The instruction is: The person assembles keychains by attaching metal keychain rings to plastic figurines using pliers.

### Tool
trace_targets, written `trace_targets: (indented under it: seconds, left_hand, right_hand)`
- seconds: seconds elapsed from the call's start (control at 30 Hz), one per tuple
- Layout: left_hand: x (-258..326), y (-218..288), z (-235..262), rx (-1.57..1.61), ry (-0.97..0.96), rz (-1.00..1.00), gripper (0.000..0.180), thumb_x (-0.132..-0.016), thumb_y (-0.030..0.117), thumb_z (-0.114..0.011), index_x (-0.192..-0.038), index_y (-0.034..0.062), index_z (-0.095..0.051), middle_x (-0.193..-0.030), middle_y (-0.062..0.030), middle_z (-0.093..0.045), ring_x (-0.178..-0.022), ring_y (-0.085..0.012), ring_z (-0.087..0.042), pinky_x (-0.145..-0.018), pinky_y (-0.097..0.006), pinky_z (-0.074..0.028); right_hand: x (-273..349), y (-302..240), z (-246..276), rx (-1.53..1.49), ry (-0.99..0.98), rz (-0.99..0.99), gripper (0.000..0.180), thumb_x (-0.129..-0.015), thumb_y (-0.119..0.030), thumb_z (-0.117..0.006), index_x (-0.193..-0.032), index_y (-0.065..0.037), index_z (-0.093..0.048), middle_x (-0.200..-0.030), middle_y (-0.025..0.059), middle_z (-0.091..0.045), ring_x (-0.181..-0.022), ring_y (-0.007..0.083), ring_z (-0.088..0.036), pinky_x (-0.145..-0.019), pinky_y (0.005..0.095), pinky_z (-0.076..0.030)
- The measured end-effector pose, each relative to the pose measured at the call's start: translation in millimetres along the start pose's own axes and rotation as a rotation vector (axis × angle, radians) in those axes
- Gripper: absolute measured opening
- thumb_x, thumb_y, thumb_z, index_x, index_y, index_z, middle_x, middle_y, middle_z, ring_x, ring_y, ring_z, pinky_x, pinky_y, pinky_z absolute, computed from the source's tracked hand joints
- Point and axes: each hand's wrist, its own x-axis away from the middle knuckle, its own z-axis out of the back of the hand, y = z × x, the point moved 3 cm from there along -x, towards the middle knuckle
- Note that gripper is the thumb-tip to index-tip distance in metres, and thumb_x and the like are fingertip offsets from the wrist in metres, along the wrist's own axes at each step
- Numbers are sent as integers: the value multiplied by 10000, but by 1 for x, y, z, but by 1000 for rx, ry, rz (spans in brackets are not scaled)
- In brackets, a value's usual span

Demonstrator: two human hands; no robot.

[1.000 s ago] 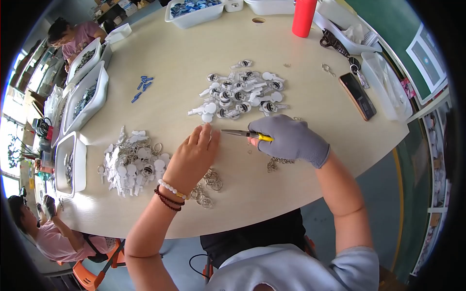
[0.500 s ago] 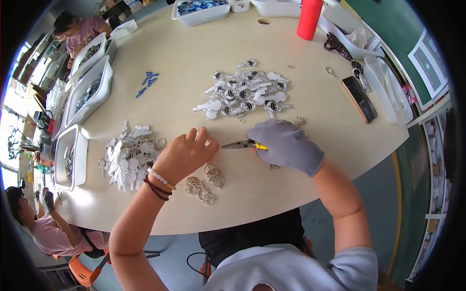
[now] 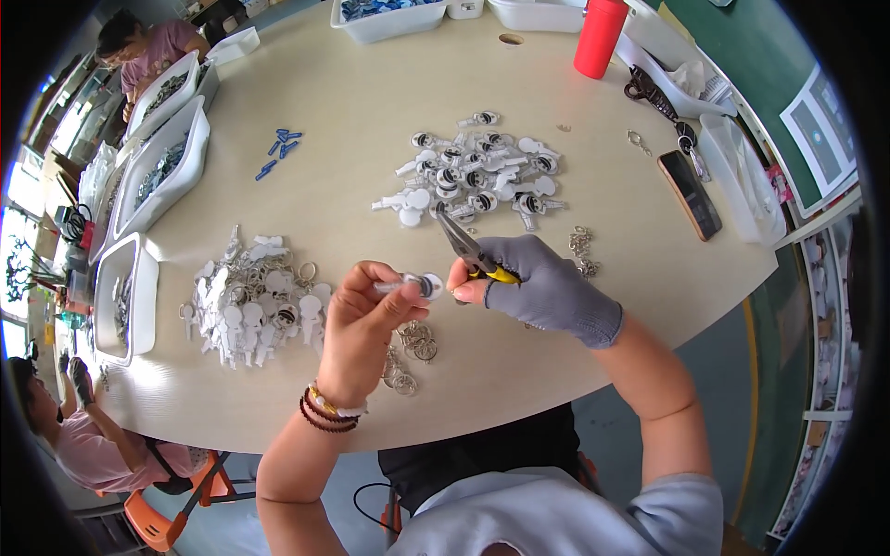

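My left hand (image 3: 354,320) is closed, pinching a small white charm (image 3: 430,285) with a round black-and-white end between thumb and fingers. In my right hand (image 3: 547,287), which wears a grey glove with thumb and index fingertip bare, are needle-nose pliers (image 3: 464,243) with yellow handles. Their jaws point up and away to the left, apart from the charm. Just beyond the pliers lies a heap of white charms (image 3: 482,171). Split rings (image 3: 417,343) are scattered near my left wrist, partly hidden by that hand. Left of it is a pile of white charms with rings (image 3: 250,301).
Short metal chains (image 3: 582,248) lie beyond my right hand. Several blue pieces (image 3: 280,146) are at the far left. White bins (image 3: 130,296) line the left edge. A red bottle (image 3: 601,37), a phone (image 3: 690,195) and keys (image 3: 686,139) stand or lie at right. Two people sit at left.
My left hand has turned and moved slightly right, bringing the charm into clear view. The pliers have swung from pointing left to pointing up and away. My right thumb and index fingertip now show.
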Motion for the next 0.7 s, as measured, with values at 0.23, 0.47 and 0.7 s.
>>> trace_targets:
  seconds: [0.23,0.47,0.7]
  left_hand:
    - [6,-1,1,0,-9,0,132,-867,47,-646,-943,16,-543,-894,-74,-665,-816,-135,-658,-756,-255,-549]
    - [8,0,5,-9,-47,56,136,-864,33,-646,-951,-2,-547,-890,-86,-670,-820,-143,-664,-754,-259,-557]
    - [7,-3,2,-44,-44,67,130,-871,51,-639,-934,5,-535,-882,-88,-665,-787,-150,-673,-727,-256,-573]
  right_hand:
    - [-2,0,-3,-42,18,4,110,-830,-86,-655,-905,-27,-599,-770,1,-566,-734,59,-489,-693,235,-420]
    - [-2,-3,-4,22,7,37,140,-792,-60,-697,-886,-38,-596,-769,-14,-556,-717,52,-463,-658,214,-391]
    - [5,-10,-4,170,21,39,113,-833,-50,-650,-906,-13,-573,-785,30,-599,-754,66,-537,-711,243,-454]
